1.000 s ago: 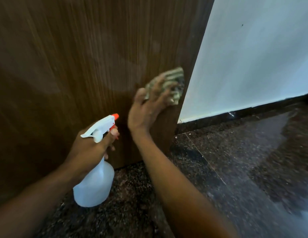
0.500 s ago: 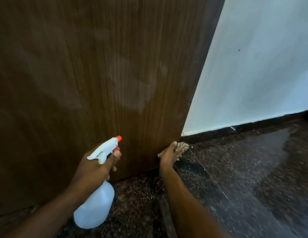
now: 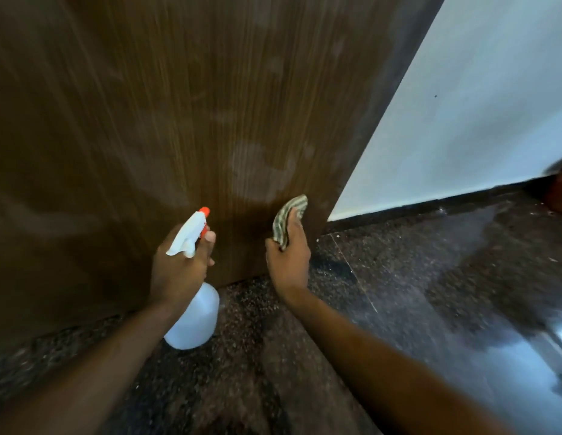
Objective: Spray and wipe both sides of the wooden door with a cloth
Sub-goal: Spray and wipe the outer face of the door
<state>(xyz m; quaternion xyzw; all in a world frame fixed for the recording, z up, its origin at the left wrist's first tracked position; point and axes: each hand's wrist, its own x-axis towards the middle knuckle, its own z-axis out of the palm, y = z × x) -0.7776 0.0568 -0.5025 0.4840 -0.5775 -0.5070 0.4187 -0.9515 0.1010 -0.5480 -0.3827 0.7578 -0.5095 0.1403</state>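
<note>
The dark brown wooden door (image 3: 179, 105) fills the left and centre, with pale damp smears on its lower face. My left hand (image 3: 179, 265) grips a white spray bottle (image 3: 195, 321) by the neck, its orange nozzle pointing up at the door. My right hand (image 3: 289, 259) holds a bunched green striped cloth (image 3: 289, 215) against the door's lower right part, near the free edge and a little above the floor.
A dark speckled granite floor (image 3: 399, 293) runs under the door and off to the right, glossy with reflections. A white wall (image 3: 477, 105) with a dark skirting stands right of the door edge. A reddish-brown object (image 3: 558, 193) shows at the far right.
My right hand swept the cloth down to the door's bottom corner, then came back up a little. The left hand with the bottle stayed about where it was.
</note>
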